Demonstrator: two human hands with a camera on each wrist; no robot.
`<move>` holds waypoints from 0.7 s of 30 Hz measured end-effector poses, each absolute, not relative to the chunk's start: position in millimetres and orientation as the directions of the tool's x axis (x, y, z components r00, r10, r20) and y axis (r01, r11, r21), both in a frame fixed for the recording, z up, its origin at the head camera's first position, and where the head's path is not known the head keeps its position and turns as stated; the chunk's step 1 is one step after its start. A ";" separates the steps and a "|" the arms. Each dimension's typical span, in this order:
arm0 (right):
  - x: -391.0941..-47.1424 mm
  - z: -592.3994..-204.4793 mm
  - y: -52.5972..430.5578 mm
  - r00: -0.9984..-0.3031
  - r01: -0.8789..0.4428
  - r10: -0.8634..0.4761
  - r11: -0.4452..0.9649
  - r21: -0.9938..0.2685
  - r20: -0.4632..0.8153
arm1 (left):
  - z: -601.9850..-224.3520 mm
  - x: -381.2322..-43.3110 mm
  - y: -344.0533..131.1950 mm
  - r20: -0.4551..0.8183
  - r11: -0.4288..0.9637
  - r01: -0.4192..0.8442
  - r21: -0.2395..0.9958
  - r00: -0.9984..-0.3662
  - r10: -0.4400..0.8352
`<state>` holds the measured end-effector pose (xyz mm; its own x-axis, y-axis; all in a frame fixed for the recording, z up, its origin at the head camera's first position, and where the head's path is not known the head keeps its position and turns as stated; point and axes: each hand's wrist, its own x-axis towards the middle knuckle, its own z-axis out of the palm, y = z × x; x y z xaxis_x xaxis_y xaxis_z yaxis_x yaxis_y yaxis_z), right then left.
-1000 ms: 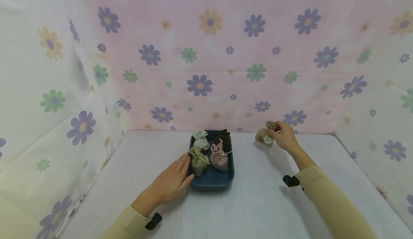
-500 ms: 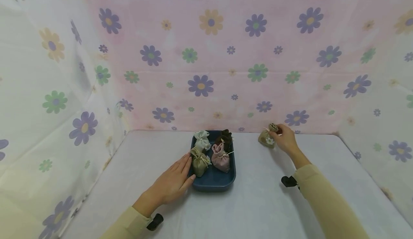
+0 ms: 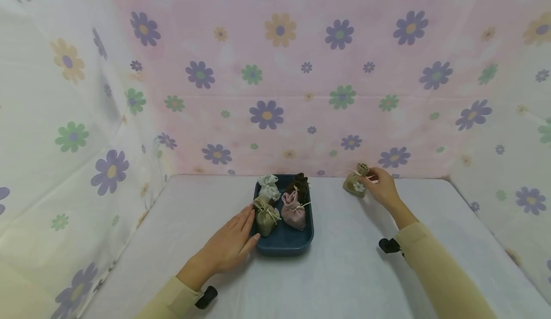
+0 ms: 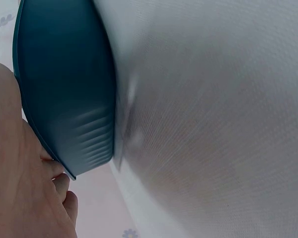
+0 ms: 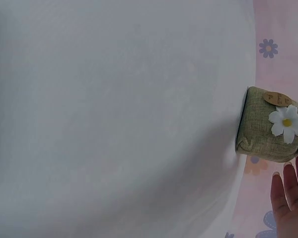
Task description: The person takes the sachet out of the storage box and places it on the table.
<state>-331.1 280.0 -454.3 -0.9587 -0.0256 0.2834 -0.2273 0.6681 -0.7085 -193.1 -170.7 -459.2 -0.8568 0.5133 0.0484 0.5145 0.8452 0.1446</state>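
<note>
At the back right of the table, my right hand [image 3: 384,187] holds a green drawstring pouch [image 3: 355,185] near its tied neck between thumb and fingers. The pouch stands upright on the table, and a white flower and a small tag show on it in the right wrist view. My left hand [image 3: 228,242] lies with straight fingers against the left side of a dark blue tray [image 3: 284,248]. Inside the tray are an olive pouch [image 3: 267,221], a pink pouch [image 3: 293,216], a white pouch [image 3: 269,188] and a dark brown pouch [image 3: 298,185].
A white-covered table [image 3: 344,271] carries the tray near its middle. Flower-patterned cloth [image 3: 301,80] hangs behind the table and along both sides. Bare table lies between the tray and the green pouch.
The green pouch has come down slightly and stands straighter on the table, with my right hand lowered alongside it. My left hand stays at the tray.
</note>
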 end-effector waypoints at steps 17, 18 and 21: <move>-300.6 -448.7 292.9 -0.950 -0.282 -0.097 0.671 -0.686 0.296 | -462.8 -193.3 -172.6 0.092 0.831 0.533 0.159 -0.846 0.525; -299.3 -448.3 292.9 -0.950 -0.284 -0.101 0.673 -0.683 0.296 | -463.0 -193.3 -172.6 0.091 0.832 0.532 0.159 -0.847 0.524; -296.0 -447.3 292.5 -0.951 -0.286 -0.112 0.677 -0.678 0.288 | -463.1 -193.6 -172.4 0.087 0.835 0.527 0.156 -0.850 0.520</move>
